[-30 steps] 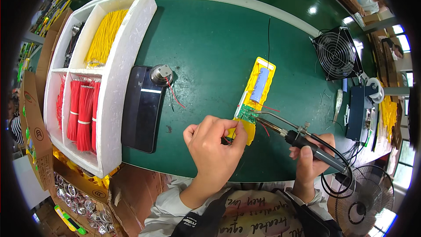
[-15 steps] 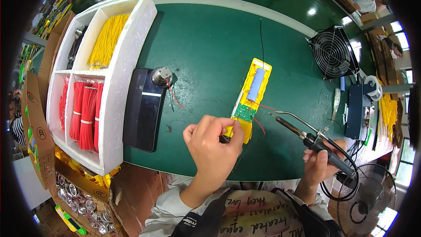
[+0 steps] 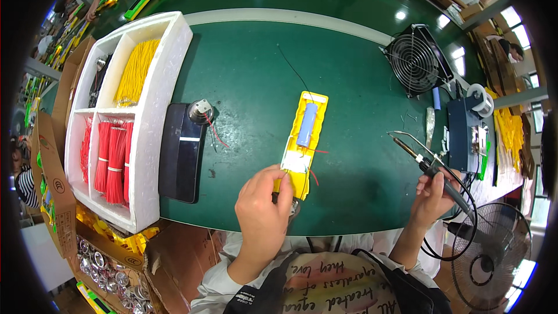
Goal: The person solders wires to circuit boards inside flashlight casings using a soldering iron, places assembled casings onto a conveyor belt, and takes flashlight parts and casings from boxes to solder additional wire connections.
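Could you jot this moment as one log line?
left hand: at yellow case's near end | right hand: holds soldering iron, tip away from case | blue battery: in case

The left hand and right hand are bare. The left sleeve and right sleeve are loose and whitish, ending on the forearms. Over them sits 1 black garment with small pale markings at 1 side and a multicoloured front panel bearing dark, handwriting-like lettering.

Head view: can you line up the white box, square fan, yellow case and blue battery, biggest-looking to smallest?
1. White box
2. Square fan and yellow case: too close to rank
3. Blue battery
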A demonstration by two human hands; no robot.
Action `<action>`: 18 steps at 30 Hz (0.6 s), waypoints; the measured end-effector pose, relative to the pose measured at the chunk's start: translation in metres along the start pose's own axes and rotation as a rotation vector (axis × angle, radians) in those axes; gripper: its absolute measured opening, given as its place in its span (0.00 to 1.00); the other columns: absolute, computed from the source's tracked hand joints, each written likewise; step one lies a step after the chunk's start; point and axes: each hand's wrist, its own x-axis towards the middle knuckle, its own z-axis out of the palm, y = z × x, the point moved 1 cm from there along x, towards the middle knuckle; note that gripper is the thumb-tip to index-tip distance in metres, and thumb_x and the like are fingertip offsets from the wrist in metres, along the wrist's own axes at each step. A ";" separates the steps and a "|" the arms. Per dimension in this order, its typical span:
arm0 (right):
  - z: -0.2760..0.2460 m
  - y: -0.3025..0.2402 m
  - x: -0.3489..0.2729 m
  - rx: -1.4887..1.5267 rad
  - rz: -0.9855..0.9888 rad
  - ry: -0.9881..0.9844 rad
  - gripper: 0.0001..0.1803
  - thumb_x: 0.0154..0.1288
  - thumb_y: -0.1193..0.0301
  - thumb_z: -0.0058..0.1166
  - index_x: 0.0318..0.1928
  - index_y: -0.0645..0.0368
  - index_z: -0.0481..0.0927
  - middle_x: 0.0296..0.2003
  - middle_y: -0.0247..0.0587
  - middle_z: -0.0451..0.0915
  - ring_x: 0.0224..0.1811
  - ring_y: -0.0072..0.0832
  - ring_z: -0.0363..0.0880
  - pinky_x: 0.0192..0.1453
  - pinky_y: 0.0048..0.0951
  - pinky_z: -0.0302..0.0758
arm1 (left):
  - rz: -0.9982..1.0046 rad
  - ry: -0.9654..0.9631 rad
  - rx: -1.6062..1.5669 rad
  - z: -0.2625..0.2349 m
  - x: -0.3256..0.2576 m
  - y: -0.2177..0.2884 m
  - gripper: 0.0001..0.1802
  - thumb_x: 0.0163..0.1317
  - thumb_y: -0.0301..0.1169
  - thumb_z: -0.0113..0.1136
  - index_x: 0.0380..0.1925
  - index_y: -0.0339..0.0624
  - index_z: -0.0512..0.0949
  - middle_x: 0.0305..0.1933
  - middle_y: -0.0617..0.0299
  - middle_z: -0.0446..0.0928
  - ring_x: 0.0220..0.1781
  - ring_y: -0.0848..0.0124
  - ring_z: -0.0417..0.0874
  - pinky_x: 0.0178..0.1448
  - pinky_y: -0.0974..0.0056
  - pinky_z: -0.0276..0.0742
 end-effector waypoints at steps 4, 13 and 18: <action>-0.004 0.007 -0.001 -0.047 0.015 0.025 0.09 0.57 0.73 0.51 0.34 0.64 0.66 0.19 0.39 0.70 0.14 0.21 0.71 0.14 0.16 0.66 | -0.044 -0.075 -0.092 -0.008 -0.001 -0.007 0.05 0.47 0.21 0.58 0.26 0.36 0.73 0.33 0.53 0.78 0.30 0.61 0.78 0.34 0.63 0.73; 0.003 0.008 -0.005 -0.045 0.018 -0.031 0.09 0.57 0.73 0.51 0.34 0.63 0.66 0.18 0.41 0.70 0.13 0.21 0.69 0.15 0.17 0.65 | 0.138 -0.259 -0.061 -0.053 0.028 -0.042 0.05 0.46 0.21 0.58 0.25 0.35 0.74 0.31 0.55 0.78 0.28 0.64 0.78 0.32 0.67 0.73; 0.007 0.007 -0.007 -0.043 0.029 -0.060 0.10 0.57 0.72 0.52 0.34 0.63 0.65 0.18 0.42 0.71 0.14 0.21 0.69 0.15 0.16 0.65 | 0.110 -0.254 -0.179 -0.059 0.020 -0.044 0.07 0.49 0.21 0.55 0.31 0.35 0.75 0.37 0.53 0.76 0.35 0.62 0.77 0.38 0.65 0.73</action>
